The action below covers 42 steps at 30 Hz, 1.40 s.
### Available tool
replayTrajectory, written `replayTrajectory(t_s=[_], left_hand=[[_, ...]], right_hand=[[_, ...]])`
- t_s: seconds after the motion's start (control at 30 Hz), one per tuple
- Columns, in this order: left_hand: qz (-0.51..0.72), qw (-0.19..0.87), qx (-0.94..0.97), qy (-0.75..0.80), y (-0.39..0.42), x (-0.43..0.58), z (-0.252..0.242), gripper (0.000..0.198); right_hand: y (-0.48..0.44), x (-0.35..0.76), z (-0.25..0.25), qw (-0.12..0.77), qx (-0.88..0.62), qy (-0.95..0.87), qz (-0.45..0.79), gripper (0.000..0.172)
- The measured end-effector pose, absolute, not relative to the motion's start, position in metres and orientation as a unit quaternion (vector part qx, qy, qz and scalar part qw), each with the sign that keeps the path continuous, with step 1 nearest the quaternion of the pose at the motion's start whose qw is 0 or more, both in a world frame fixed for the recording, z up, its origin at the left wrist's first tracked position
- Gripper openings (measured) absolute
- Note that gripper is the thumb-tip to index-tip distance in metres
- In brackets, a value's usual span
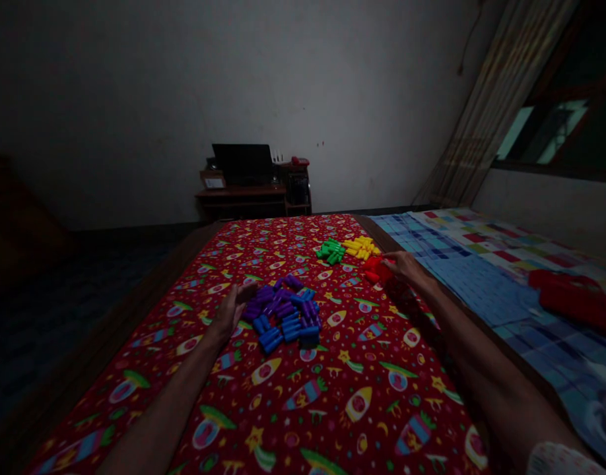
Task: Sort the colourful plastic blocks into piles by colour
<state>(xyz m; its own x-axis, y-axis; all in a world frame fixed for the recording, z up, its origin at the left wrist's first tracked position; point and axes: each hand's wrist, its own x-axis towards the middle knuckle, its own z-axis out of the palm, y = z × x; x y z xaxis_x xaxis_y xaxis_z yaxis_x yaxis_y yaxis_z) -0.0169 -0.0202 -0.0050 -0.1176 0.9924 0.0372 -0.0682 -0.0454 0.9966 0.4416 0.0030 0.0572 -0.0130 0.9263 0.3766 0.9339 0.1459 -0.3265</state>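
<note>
- Lying nearest me on a red rocket-print cloth, blue pieces make up the near side of a mixed heap, several with their long axes running roughly left to right.
- Behind and among them, purple pieces point every which way, just right of the fingers of my left hand. That hand, the nearer of my two to the heap, is unclenched and curved along its left edge; whether it touches, I cannot tell.
- Farther out and to the right, my right hand has its fingers at the red pieces, which lie just left of and beneath them. I cannot tell if any is gripped.
- Beyond sit green pieces and, to their right, yellow pieces, in neighboring piles.
- Against the far wall, a dark monitor stands on a desk.
</note>
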Motion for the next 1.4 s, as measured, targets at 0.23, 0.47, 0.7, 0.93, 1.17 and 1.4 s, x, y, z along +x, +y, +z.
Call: replayTrajectory(t_s=[0.23, 0.47, 0.7, 0.93, 1.17, 1.4], left_hand=[[0.557, 0.474, 0.477, 0.488, -0.019, -0.018, -0.007, 0.076], [0.549, 0.447, 0.506, 0.492, -0.022, -0.014, -0.011, 0.08], [0.508, 0.377, 0.587, 0.506, -0.025, -0.017, -0.009, 0.064], [0.418, 0.262, 0.697, 0.521, -0.034, -0.012, 0.009, 0.035], [0.436, 0.269, 0.671, 0.536, -0.032, -0.013, 0.006, 0.037], [0.444, 0.217, 0.681, 0.54, -0.035, -0.008, 0.011, 0.037]], right_hand=[[-0.018, 0.396, 0.069, 0.371, -0.586, -0.72, 0.018, 0.031], [-0.02, 0.263, 0.021, 0.361, -0.432, -0.811, 0.16, 0.04], [-0.013, 0.201, 0.015, 0.3, -0.397, -0.832, 0.246, 0.034], [-0.004, 0.192, 0.017, 0.283, -0.494, -0.798, 0.196, 0.033], [0.012, 0.223, 0.019, 0.372, -0.474, -0.704, 0.377, 0.044], [0.01, 0.236, 0.031, 0.375, -0.386, -0.715, 0.446, 0.038]])
